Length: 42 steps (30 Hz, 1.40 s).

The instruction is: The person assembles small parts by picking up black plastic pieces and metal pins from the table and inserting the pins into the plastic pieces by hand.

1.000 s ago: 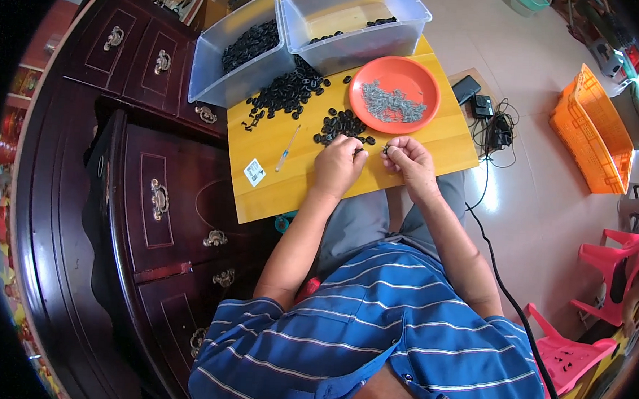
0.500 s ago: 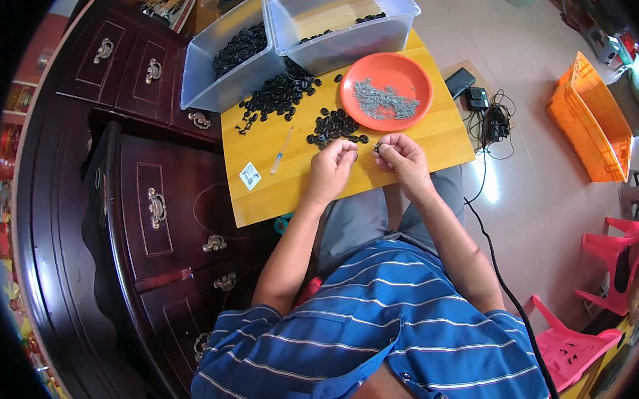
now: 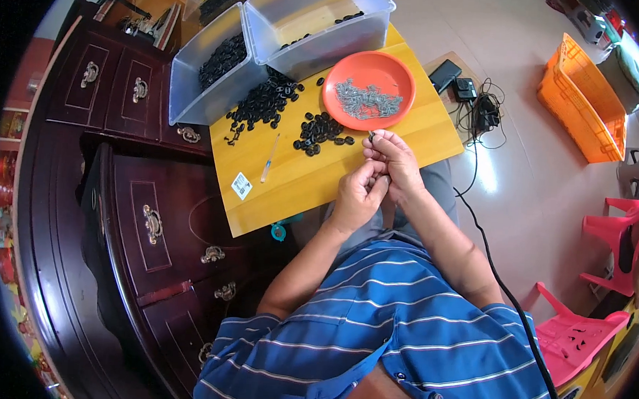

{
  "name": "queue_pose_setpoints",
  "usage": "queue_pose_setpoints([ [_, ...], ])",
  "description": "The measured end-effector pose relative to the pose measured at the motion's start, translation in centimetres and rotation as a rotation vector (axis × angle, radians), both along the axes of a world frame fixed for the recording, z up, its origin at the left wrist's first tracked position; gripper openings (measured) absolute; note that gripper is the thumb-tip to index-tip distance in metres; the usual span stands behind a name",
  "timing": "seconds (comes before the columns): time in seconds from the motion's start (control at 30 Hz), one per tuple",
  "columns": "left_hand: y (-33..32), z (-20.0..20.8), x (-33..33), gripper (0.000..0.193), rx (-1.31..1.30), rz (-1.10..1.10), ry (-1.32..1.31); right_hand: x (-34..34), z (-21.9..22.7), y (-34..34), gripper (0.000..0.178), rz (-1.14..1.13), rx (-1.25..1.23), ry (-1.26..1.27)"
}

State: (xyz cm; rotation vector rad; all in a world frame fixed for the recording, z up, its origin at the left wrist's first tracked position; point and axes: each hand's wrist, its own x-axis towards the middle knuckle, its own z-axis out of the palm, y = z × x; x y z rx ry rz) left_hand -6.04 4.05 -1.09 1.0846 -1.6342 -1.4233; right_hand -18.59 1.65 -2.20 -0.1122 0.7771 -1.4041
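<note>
My right hand [image 3: 399, 166] is closed, its thumb and fingertips pinching a small black piece [image 3: 370, 137] just below the orange-red plate [image 3: 407, 78]. A pile of thin grey metal pins [image 3: 368, 101] lies in that plate. Against the lower side of my right hand, my left hand [image 3: 359, 198] is closed too. Something small and dark shows at its fingertips, too little of it to name. Left of my hands, small black oval pieces [image 3: 317, 133] form a loose heap on the yellow table [image 3: 298, 187].
Two clear plastic bins [image 3: 283, 66] with black pieces stand at the table's far side, a bigger black heap [image 3: 267, 104] spilling before them. A thin pen-like tool [image 3: 269, 161] and a white label [image 3: 241, 186] lie left. Dark drawers [image 3: 148, 219] flank the table; a black cable [image 3: 493, 270] runs right.
My left hand has moved right and slightly down, up against my right hand. The right hand's fingertips have come nearer the plate. The whole view has shifted a little.
</note>
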Motion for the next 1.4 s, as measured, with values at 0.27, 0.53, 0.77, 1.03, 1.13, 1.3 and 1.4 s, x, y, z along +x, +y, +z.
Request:
queue_pose_setpoints([
  [0.27,-0.1,0.8,0.2,0.022,0.013,-0.107,0.031,-0.6,-0.5,0.5,0.013,0.003,0.007,-0.025],
  [0.53,-0.2,1.1,0.3,0.024,0.066,-0.137,0.002,-0.7,-0.1,0.9,0.013,0.015,-0.019,0.005],
  [0.77,-2.1,2.5,2.4,0.025,0.122,-0.027,0.117,-1.2,0.2,1.4,0.013,0.003,-0.105,0.215],
  [1.03,-3.7,2.1,4.1,0.03,0.085,0.06,0.169,-1.3,-0.5,1.4,0.013,0.158,-0.299,0.516],
  [1.13,-3.8,1.7,4.4,0.031,0.043,0.063,0.132,-1.0,-0.3,1.3,0.013,0.186,-0.311,0.546],
  [1.3,-3.9,1.6,4.6,0.031,0.002,0.071,0.107,-0.9,-0.3,1.1,0.014,0.211,-0.304,0.551],
  [1.4,-4.0,1.3,4.8,0.031,-0.029,0.062,0.069,-0.7,-0.4,1.1,0.014,0.215,-0.309,0.57],
])
